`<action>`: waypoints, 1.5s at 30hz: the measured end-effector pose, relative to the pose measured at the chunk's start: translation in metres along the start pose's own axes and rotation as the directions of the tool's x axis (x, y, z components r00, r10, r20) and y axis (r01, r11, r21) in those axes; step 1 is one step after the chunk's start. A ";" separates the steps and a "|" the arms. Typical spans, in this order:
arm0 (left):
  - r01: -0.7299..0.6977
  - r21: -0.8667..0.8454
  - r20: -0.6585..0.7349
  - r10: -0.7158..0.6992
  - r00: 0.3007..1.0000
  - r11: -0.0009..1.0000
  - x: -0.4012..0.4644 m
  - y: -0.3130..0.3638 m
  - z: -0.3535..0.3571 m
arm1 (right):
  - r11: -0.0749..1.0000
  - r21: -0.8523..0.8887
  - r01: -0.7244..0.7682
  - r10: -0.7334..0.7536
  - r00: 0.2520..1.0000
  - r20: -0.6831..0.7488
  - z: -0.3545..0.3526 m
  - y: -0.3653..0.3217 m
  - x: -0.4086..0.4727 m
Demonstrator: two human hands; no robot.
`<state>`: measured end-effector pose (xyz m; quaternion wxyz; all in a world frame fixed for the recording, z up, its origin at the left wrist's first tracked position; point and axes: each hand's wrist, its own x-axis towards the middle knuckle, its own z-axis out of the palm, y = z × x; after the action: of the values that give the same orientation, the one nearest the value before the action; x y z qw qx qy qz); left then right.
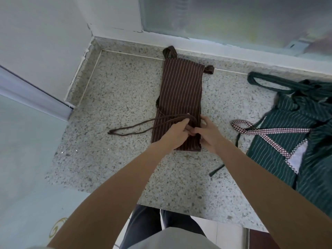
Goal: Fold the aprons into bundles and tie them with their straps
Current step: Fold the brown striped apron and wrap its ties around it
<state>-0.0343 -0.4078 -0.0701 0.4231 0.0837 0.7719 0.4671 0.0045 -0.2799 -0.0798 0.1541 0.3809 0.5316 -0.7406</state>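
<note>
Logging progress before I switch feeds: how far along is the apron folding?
Done: the brown apron lies folded into a long strip on the counter. In hand: the left hand and right hand grip its straps over the near end; no knot visible yet. Left: the green apron is still unfolded at right.

Both hands, left (pixel 175 133) and right (pixel 209 134), pinch brown straps (pixel 136 125) over the folded brown apron (pixel 181 90).

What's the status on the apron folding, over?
Both hands, left and right, gripping brown straps. Brown apron folded, untied. Green apron waiting, nothing blocking.
</note>
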 end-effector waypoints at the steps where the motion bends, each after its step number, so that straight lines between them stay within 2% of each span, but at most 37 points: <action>1: -0.013 0.032 -0.017 0.013 1.000 0.999 0.000 0.001 -0.001 | 0.999 -0.025 0.024 -0.024 1.000 -0.012 0.001 0.000 0.001; 4: -0.063 0.149 -0.083 0.076 0.994 0.987 -0.004 0.000 -0.012 | 0.988 -0.146 0.058 -0.069 0.995 -0.070 0.003 -0.002 0.006; 6: -0.163 0.385 -0.117 0.223 0.968 0.908 -0.010 -0.008 -0.024 | 0.964 -0.260 0.050 -0.086 0.988 -0.130 0.004 -0.006 0.010; 8: -0.226 0.656 -0.069 0.356 0.932 0.720 -0.014 -0.019 -0.037 | 0.886 -0.453 0.097 -0.194 0.966 -0.173 0.005 -0.007 0.012; 9: -0.227 0.757 -0.013 0.363 0.932 0.612 -0.016 -0.024 -0.042 | 0.838 -0.524 0.153 -0.277 0.946 -0.166 0.007 -0.006 0.012; 11: -0.205 0.886 0.071 0.316 0.946 0.415 -0.016 -0.033 -0.047 | 0.752 -0.609 0.253 -0.419 0.897 -0.144 0.012 -0.004 0.007; 13: -0.177 0.929 0.088 0.271 0.959 0.326 -0.015 -0.042 -0.045 | 0.714 -0.637 0.290 -0.484 0.862 -0.149 0.014 0.001 0.008; 16: -0.129 0.943 0.060 0.227 0.972 0.306 -0.010 -0.050 -0.040 | 0.810 -0.548 0.211 -0.404 0.877 -0.260 0.013 0.002 0.017; 18: -0.111 0.946 0.053 0.193 0.980 0.304 -0.007 -0.051 -0.039 | 0.912 -0.379 0.158 -0.292 0.898 -0.329 0.013 -0.002 0.022; 20: -0.112 0.949 0.058 0.186 0.981 0.296 -0.006 -0.051 -0.039 | 0.986 -0.131 0.105 -0.148 0.912 -0.382 0.012 -0.006 0.020; 23: -0.097 0.953 0.051 0.164 0.985 0.286 -0.003 -0.044 -0.038 | 0.952 0.294 0.089 0.043 0.908 -0.416 0.000 -0.013 0.013; 25: -0.083 0.950 0.042 0.139 0.989 0.302 -0.003 -0.038 -0.037 | 0.903 0.413 0.118 0.092 0.886 -0.455 -0.014 -0.017 0.010; 28: -0.072 0.951 0.027 0.151 0.988 0.300 -0.002 -0.031 -0.036 | 0.907 0.392 0.157 0.095 0.829 -0.552 -0.035 -0.024 0.005; 31: -0.055 0.968 0.011 0.175 0.985 0.245 0.002 -0.023 -0.037 | 0.942 0.310 0.127 0.103 0.771 -0.628 -0.049 -0.029 0.005; 33: -0.048 0.977 0.013 0.171 0.985 0.206 0.006 -0.017 -0.039 | 0.991 0.099 0.090 0.001 0.735 -0.678 -0.053 -0.032 0.002; 35: -0.045 0.982 0.016 0.157 0.988 0.185 0.008 -0.015 -0.040 | 0.983 -0.163 0.082 -0.173 0.698 -0.695 -0.055 -0.032 -0.001; 37: -0.046 0.979 0.017 0.147 0.989 0.199 0.009 -0.016 -0.041 | 0.954 -0.256 0.154 -0.296 0.605 -0.739 -0.051 -0.036 -0.007; 39: -0.057 0.969 0.024 0.136 0.990 0.240 0.011 -0.018 -0.042 | 0.938 -0.228 0.263 -0.333 0.488 -0.807 -0.050 -0.041 -0.008; 40: -0.064 0.964 0.031 0.130 0.991 0.258 0.012 -0.018 -0.043 | 0.932 -0.207 0.297 -0.329 0.456 -0.827 -0.049 -0.043 -0.008; 41: -0.070 0.961 0.036 0.127 0.991 0.267 0.012 -0.018 -0.043 | 0.936 -0.188 0.298 -0.313 0.458 -0.832 -0.048 -0.045 -0.009; 43: -0.085 0.959 0.052 0.129 0.990 0.271 0.013 -0.018 -0.045 | 0.965 -0.171 0.198 -0.253 0.545 -0.799 -0.045 -0.050 -0.007; 45: -0.105 0.956 0.069 0.136 0.988 0.275 0.015 -0.018 -0.048 | 0.965 -0.258 -0.040 -0.167 0.662 -0.731 -0.037 -0.054 -0.004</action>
<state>-0.0741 -0.4410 -0.0830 0.2426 0.3715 0.8945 -0.0551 -0.0122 -0.2262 -0.0464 -0.0566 0.6091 0.6503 -0.4505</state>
